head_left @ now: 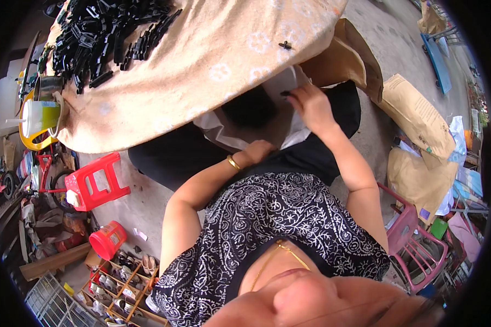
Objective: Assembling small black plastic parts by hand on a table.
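Observation:
A white bag stands upright between my knees, partly under the edge of the cloth-covered table; a dark mass of black pieces shows inside it. My right hand is at the bag's upper right side, its fingers pinched on a small black piece. At the near rim, my left hand is closed on the bag, its fingertips partly hidden. On the beige tablecloth lies a big heap of black plastic clips, and one small black piece lies apart on the right.
To the left are a red plastic stool, a red bucket and a wooden shoe rack. A yellow-green container is beside the table's left edge. Brown paper sacks and a pink chair stand on the right.

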{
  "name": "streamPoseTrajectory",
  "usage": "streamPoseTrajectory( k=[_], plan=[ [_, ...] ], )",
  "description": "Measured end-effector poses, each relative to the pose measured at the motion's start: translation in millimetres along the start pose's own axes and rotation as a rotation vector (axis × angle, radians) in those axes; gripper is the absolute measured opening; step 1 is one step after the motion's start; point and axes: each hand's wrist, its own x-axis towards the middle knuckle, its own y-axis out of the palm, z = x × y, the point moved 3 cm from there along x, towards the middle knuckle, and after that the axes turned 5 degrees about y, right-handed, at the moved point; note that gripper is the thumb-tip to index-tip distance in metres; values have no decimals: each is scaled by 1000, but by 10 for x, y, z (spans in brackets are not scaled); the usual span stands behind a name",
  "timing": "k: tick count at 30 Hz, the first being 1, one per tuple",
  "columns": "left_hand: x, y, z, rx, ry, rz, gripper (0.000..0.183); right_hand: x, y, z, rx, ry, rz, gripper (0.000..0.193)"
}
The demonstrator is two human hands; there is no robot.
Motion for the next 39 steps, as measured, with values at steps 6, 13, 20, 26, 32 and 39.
streamPoseTrajectory(
  k=[6, 13, 20, 26, 32, 39],
  plan=[
    [-1, -142, -351, 14, -68, 88, 23, -106, 436, 248, -93, -67, 308, 37],
    [170, 72, -41, -205, -2, 39, 39, 216, -203, 668, 68, -341, 597, 41],
    [-909, -1549, -1350, -371, 66, -197, 35, 1045, -1255, 1580, 641, -623, 546, 19],
    [-2078, -3470, -1103, 490, -256, -1255, 27, 1930, -701, 2056, 57, -1026, -114, 26],
    [-2197, -4134, -115, 878, -729, -1176, 71, 2394, -207, 2242, -106, -1126, -58, 35],
    [-1435, -4011, -268, 890, -495, -1484, 43, 2667, -490, 1799, -53, -994, -137, 19]
  ],
)
